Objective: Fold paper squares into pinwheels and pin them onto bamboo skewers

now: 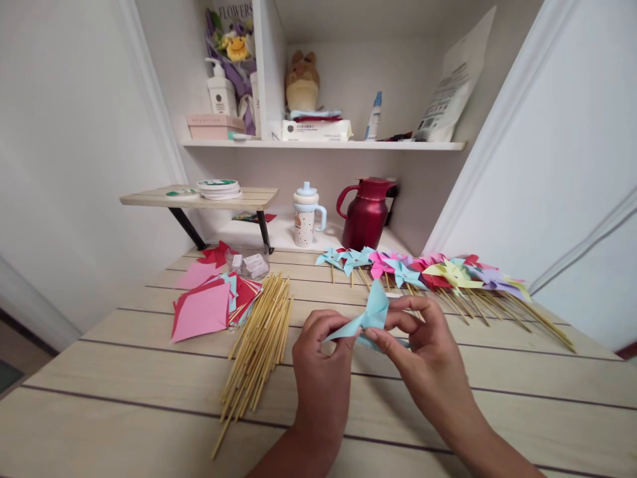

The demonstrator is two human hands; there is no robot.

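Between my two hands, above the table, is a light blue paper pinwheel with folded blades. My left hand pinches its left side, thumb and finger close to the centre. My right hand grips it from the right, its thumb pressed at the middle. Whether a pin sits at the centre is hidden by the thumbs. To the left of my hands lies a loose bundle of thin wooden sticks. Beyond my right hand, finished-looking pinwheels on sticks lie in a row, in blue, pink, red, yellow and purple.
A stack of pink and red paper squares lies at the left, near a clear plastic box with small white packs. At the back stand a cup and a red thermos jug. A small raised stand is at the back left.
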